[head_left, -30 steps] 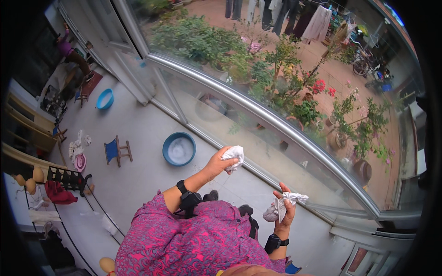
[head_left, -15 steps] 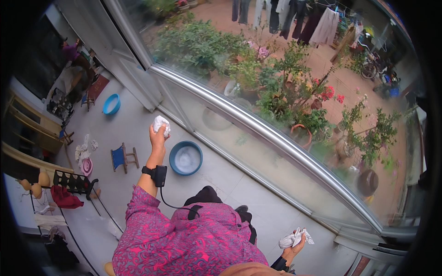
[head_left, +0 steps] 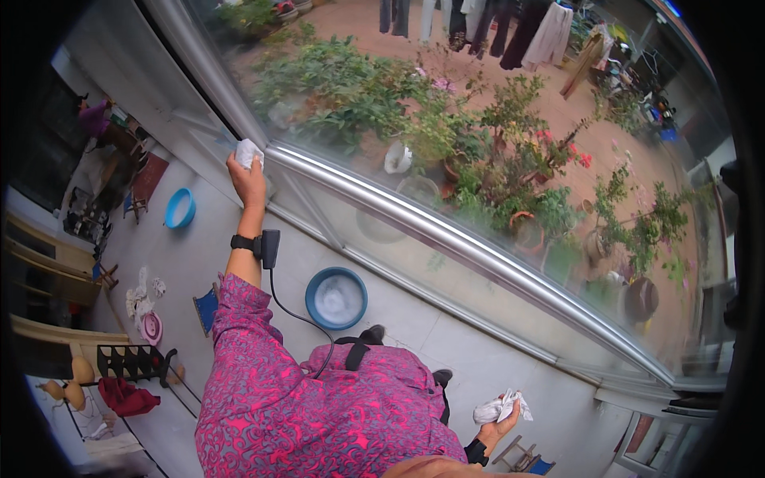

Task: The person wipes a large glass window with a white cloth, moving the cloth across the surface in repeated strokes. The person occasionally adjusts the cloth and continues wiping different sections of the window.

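Observation:
My left hand (head_left: 246, 183) is stretched forward, its fingers closed round a crumpled white cloth (head_left: 249, 151). That cloth is at the silver window frame (head_left: 335, 179), near the corner where the rail meets the upright; whether it presses on the metal I cannot tell. Low on the right, my right hand (head_left: 499, 430) grips a second cloth, a bunched white rag (head_left: 500, 407) with loose ends sticking out, held away from the window. Between my arms on the floor stands a blue basin (head_left: 310, 312) of sudsy water.
A folding stool (head_left: 207, 309) is left of my arm, partly hidden, and another stool (head_left: 522, 458) stands beside my right wrist. Farther off are a light blue basin (head_left: 180, 209), a pink basin (head_left: 151, 327) and a black rack (head_left: 127, 362). Potted plants (head_left: 510, 183) stand beyond the glass.
My left hand has moved forward with its cloth, from above the floor by the basin up to the window frame. My right hand keeps its rag, roughly where it was.

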`<act>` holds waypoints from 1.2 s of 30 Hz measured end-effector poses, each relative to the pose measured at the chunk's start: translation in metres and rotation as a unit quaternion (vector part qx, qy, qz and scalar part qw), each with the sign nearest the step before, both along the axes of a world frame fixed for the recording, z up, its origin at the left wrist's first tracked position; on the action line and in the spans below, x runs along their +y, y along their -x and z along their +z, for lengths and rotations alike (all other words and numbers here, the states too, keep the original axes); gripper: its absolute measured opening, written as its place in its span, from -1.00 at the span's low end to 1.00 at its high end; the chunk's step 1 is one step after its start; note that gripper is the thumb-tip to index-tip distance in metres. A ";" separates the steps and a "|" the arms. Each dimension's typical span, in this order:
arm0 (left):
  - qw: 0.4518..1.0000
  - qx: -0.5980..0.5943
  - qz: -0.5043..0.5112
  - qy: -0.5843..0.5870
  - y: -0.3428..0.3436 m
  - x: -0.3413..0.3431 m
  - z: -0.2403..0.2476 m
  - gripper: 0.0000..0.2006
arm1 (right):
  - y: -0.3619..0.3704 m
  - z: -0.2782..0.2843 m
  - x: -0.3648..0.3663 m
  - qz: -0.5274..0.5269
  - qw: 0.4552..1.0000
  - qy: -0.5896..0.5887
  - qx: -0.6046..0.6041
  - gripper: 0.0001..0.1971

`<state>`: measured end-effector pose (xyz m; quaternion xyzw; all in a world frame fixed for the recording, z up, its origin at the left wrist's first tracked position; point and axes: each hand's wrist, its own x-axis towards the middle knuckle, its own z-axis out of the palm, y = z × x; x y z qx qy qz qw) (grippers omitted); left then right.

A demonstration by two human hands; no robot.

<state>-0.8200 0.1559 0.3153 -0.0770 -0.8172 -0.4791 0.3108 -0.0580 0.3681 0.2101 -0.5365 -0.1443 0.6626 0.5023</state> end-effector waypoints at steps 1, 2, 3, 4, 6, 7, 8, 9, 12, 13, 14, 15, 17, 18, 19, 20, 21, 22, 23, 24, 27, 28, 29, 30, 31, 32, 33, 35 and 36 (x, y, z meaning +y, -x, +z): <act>1.000 0.000 0.003 0.000 0.007 0.007 -0.003 -0.38 | 0.005 0.003 -0.005 -0.006 1.000 -0.006 -0.010 -0.66; 1.000 0.022 0.000 0.011 0.010 0.015 -0.008 -0.36 | 0.009 0.006 -0.008 -0.007 1.000 -0.005 -0.008 -0.66; 0.999 0.013 -0.009 0.028 0.010 0.023 -0.013 -0.35 | 0.010 0.009 -0.010 -0.008 1.000 -0.006 -0.010 -0.66; 0.999 0.015 -0.013 0.039 0.009 0.031 -0.019 -0.34 | 0.010 0.012 -0.012 -0.007 1.000 -0.019 -0.012 -0.66; 0.997 -0.014 -0.046 0.059 0.004 0.040 -0.030 -0.30 | 0.007 0.017 -0.013 -0.017 0.999 -0.019 -0.022 -0.65; 0.997 0.003 -0.050 0.050 0.003 0.041 -0.034 -0.30 | 0.005 0.019 -0.014 -0.017 0.999 -0.032 -0.020 -0.64; 0.996 -0.001 -0.070 0.052 0.002 0.039 -0.036 -0.31 | 0.001 0.020 -0.014 -0.029 0.999 -0.022 -0.030 -0.64; 0.995 0.013 -0.086 0.046 0.002 0.038 -0.036 -0.31 | -0.002 0.022 -0.014 -0.036 0.999 -0.021 -0.032 -0.63; 0.996 0.028 -0.071 0.044 -0.004 0.036 -0.026 -0.37 | -0.011 0.022 -0.013 -0.028 0.998 -0.035 -0.040 -0.59; 0.997 0.013 -0.064 0.038 -0.009 0.039 -0.020 -0.38 | -0.013 0.022 -0.013 -0.030 0.997 -0.043 -0.049 -0.57; 0.996 0.052 -0.064 0.030 -0.018 0.045 -0.014 -0.39 | -0.014 0.023 -0.014 -0.026 0.998 -0.043 -0.048 -0.57; 0.996 0.061 -0.063 0.015 -0.032 0.055 -0.010 -0.39 | -0.015 0.023 -0.013 -0.029 0.997 -0.042 -0.053 -0.57; 0.995 0.063 -0.075 -0.010 -0.073 0.084 -0.005 -0.40 | -0.013 0.025 -0.012 -0.027 0.997 -0.045 -0.058 -0.57; 0.994 0.054 -0.088 -0.023 -0.099 0.098 -0.003 -0.40 | -0.011 0.026 -0.011 -0.018 0.997 -0.048 -0.054 -0.57; 0.992 0.078 -0.101 -0.015 -0.124 0.111 -0.003 -0.39 | -0.007 0.027 -0.009 0.000 0.997 -0.064 -0.040 -0.57; 0.986 0.083 -0.145 -0.022 -0.149 0.121 -0.003 -0.39 | -0.001 0.029 -0.006 0.005 0.998 -0.052 -0.046 -0.57; 0.977 0.098 -0.188 -0.015 -0.173 0.131 -0.004 -0.39 | 0.005 0.030 -0.003 0.015 0.998 -0.051 -0.043 -0.57; 0.965 0.121 -0.235 -0.006 -0.195 0.138 -0.005 -0.39 | 0.012 0.032 0.000 0.029 0.997 -0.061 -0.033 -0.57; 0.947 0.132 -0.291 0.014 -0.210 0.142 -0.005 -0.39 | 0.019 0.034 0.003 0.036 0.997 -0.051 -0.039 -0.57; 0.942 0.124 -0.311 0.000 -0.214 0.142 -0.005 -0.40 | 0.027 0.035 0.006 0.046 0.997 -0.052 -0.036 -0.56; 0.945 0.074 -0.316 -0.037 -0.186 0.118 0.003 -0.43 | 0.045 0.036 0.011 0.042 0.997 -0.055 -0.039 -0.59; 0.957 0.043 -0.282 -0.056 -0.163 0.101 0.007 -0.45 | 0.047 0.036 0.011 0.047 0.996 -0.060 -0.036 -0.58; 0.964 0.002 -0.232 -0.131 -0.132 0.086 0.013 -0.52 | 0.049 0.035 0.009 0.053 0.995 -0.077 -0.022 -0.57; 0.976 -0.033 -0.159 -0.143 -0.096 0.068 0.021 -0.56 | 0.050 0.034 0.006 0.049 0.997 -0.060 -0.026 -0.57; 0.993 -0.008 -0.073 -0.092 -0.063 0.049 0.028 -0.55 | 0.049 0.032 0.002 0.050 0.997 -0.057 -0.022 -0.58; 0.994 0.043 -0.058 -0.077 -0.038 0.039 0.033 -0.55 | 0.047 0.030 -0.001 0.051 0.997 -0.064 -0.017 -0.59; 0.997 0.013 -0.018 -0.076 -0.021 0.037 0.034 -0.55 | 0.045 0.028 -0.005 0.049 0.997 -0.050 -0.016 -0.59; 0.996 0.035 -0.063 -0.054 -0.015 0.054 0.028 -0.52 | 0.041 0.026 -0.013 0.038 0.998 -0.040 -0.022 -0.60; 0.992 0.084 -0.060 -0.066 -0.027 0.067 0.024 -0.49 | 0.040 0.025 -0.017 0.018 0.998 -0.052 -0.032 -0.60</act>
